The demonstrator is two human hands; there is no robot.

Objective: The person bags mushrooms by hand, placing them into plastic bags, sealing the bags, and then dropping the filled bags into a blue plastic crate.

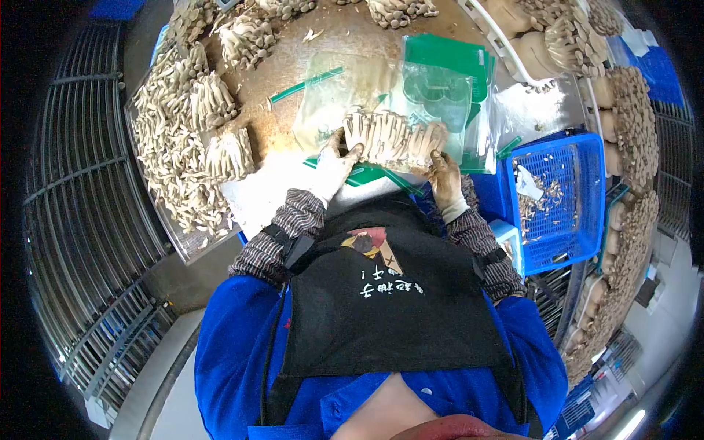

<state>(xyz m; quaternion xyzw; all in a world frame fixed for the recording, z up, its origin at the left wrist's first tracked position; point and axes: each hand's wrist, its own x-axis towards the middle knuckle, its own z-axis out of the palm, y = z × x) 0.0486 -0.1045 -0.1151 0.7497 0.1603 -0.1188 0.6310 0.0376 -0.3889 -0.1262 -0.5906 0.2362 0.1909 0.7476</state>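
A row of pale, long-stemmed mushrooms [389, 138] lies across a clear plastic bag [315, 106] with green print, in front of my body. My left hand [334, 169], in a whitish glove, grips the row at its left end. At the right end my right hand [446, 185], in a stained glove, has its fingers closed on the mushrooms. More green-printed bags [447, 66] are stacked just beyond, to the right. Green strips of bag edge show beneath and in front of the mushrooms.
Loose mushrooms [172, 132] are heaped at the left, with bunches [246, 40] farther back. A blue basket [598, 198] with scraps stands at the right. Behind it are rows of mushroom-topped bottles [631, 110]. A green strip [306, 84] lies on the brown tabletop [282, 62].
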